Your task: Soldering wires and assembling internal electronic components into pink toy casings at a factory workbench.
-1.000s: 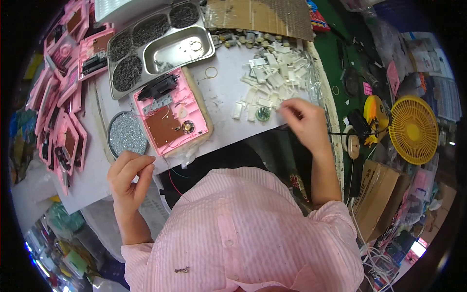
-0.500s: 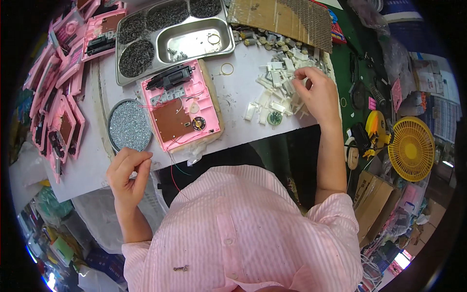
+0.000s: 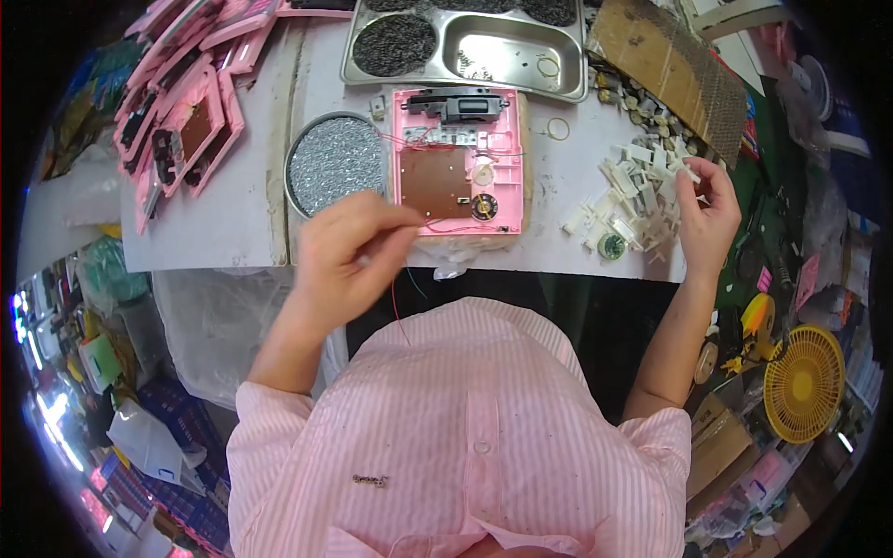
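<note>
A: What are the surfaces like?

B: The open pink casing (image 3: 509, 174) is moulded plastic with thin inner ribs, lying on the white bench (image 3: 251, 205) in front of the person. Inside sit a flat brown board (image 3: 435, 181) and a long black part (image 3: 456, 105).

A: And the grip of the 2 hands?

B: The left hand's (image 3: 349, 246) thumb and forefinger nearly meet over the casing's lower left corner; I cannot tell whether they pinch anything. The right hand (image 3: 709, 209) is half curled at the right edge of the jumbled white plastic pieces (image 3: 637, 191); whether it grips 1 of them, I cannot tell.

A: What's around?

B: A round dish (image 3: 288, 177) of glittering silver bits (image 3: 335, 163), partly hidden by the left hand. Farther off, a shiny steel tray (image 3: 507, 42) and ridged cardboard (image 3: 670, 70).
</note>
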The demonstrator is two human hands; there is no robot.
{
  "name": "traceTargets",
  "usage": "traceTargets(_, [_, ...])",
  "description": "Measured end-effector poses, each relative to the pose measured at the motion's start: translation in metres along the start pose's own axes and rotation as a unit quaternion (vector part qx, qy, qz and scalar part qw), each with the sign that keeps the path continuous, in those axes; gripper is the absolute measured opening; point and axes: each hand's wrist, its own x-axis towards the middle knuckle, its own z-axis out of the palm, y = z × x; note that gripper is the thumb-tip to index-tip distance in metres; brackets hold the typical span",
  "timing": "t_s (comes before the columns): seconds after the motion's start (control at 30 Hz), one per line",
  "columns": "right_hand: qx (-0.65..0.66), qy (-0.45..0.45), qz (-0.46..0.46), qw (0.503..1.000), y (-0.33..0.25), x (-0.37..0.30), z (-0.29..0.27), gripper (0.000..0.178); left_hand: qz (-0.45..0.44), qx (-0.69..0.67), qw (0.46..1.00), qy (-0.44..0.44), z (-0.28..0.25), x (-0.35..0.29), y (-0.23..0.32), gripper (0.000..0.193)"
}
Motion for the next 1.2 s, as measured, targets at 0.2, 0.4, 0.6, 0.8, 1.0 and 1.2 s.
traceTargets(0.2, [0.253,-0.231,-0.019,0.939,-0.095,-0.061,0.051,0.018,-0.017,-0.084,0.987,-0.133,0.064,0.013,0.020,0.017])
traceTargets(0.4, [0.323,-0.211,-0.019,0.922,-0.085,-0.071,0.049,0.015,-0.202,-0.349,0.871,-0.281,0.046,0.024,0.023,0.021])
traceTargets(0.6, [0.298,-0.164,0.149,0.929,-0.041,-0.039,0.046,0.017,0.085,0.146,0.985,-0.034,0.007,0.126,-0.045,0.013])
traceTargets(0.8, [0.429,-0.163,0.220,0.861,-0.025,-0.013,0.036,0.026,0.152,0.410,0.862,-0.256,0.014,0.224,-0.098,0.007])
traceTargets(1.0, [0.411,-0.174,0.204,0.871,-0.015,-0.014,0.030,0.030,0.175,0.455,0.781,-0.390,0.035,0.240,-0.090,0.007])
traceTargets(1.2, [0.390,-0.144,0.167,0.894,-0.023,0.000,0.038,0.032,0.203,0.365,0.882,-0.218,0.038,0.247,-0.102,0.010])
